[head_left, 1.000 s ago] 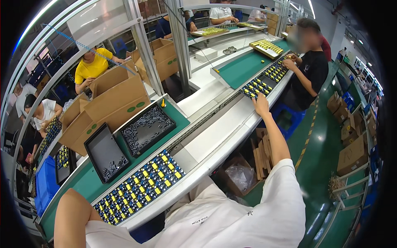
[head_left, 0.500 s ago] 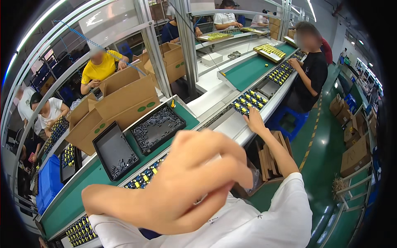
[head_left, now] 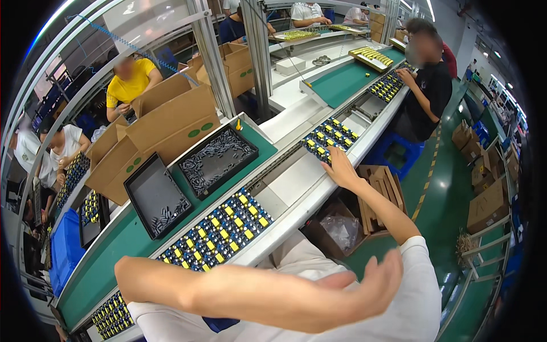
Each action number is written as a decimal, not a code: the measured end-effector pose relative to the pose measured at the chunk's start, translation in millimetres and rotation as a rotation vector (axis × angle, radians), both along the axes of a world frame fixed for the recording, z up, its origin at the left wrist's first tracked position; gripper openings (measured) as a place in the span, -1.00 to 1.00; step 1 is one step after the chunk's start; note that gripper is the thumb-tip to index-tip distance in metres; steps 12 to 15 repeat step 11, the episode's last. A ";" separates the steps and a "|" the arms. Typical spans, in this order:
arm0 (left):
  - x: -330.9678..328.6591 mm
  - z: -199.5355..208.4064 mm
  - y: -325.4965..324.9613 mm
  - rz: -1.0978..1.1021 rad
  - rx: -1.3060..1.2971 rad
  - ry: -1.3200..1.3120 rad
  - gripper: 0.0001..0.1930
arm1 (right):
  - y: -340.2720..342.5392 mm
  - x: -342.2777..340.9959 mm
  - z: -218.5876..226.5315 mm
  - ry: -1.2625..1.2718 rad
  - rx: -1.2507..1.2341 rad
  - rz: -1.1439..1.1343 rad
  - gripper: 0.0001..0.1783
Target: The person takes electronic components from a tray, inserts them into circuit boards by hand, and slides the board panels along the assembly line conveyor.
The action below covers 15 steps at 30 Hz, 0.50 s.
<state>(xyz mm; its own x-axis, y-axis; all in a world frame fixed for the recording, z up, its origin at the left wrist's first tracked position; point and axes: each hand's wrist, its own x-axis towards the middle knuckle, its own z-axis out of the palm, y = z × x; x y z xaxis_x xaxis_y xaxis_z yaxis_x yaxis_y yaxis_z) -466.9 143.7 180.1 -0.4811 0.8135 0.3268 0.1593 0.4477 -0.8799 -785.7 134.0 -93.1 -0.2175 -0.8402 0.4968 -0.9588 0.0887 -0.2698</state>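
My left forearm crosses the front of the view, and my left hand (head_left: 367, 290) is over my lap, slightly blurred. Its thumb stands apart from the fingers, and nothing shows in it. My right hand (head_left: 343, 170) reaches out to a circuit board panel (head_left: 329, 138) with yellow and blue parts, its fingertips gripping the near edge. That panel lies on the conveyor track. Closer to me on the same track rests another circuit board panel (head_left: 218, 231), partly behind my left forearm.
Two black trays (head_left: 156, 194) with small dark cylindrical parts sit on the green belt beside cardboard boxes (head_left: 171, 125). A further panel (head_left: 113, 317) lies at lower left. Below the track are an open carton (head_left: 336, 228) and a blue stool (head_left: 396, 154). Co-workers sit along the line.
My left hand has swung from in front of the track down and right over my lap. My right hand and the panel it touches have come nearer along the track.
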 end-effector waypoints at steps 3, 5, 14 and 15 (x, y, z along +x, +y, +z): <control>5.8 -8.2 1.3 0.005 0.002 -0.026 -0.73 | 2.7 14.9 -0.1 -0.072 0.041 0.053 -0.45; 8.9 -12.2 4.4 0.007 -0.004 -0.052 -0.72 | 6.8 23.5 4.2 -0.108 0.065 0.081 -0.44; 11.2 -17.6 4.3 -0.015 -0.048 -0.140 -0.69 | 10.2 38.1 1.5 -0.139 0.064 0.129 -0.43; 11.2 -17.6 4.3 -0.015 -0.048 -0.140 -0.69 | 10.2 38.1 1.5 -0.139 0.064 0.129 -0.43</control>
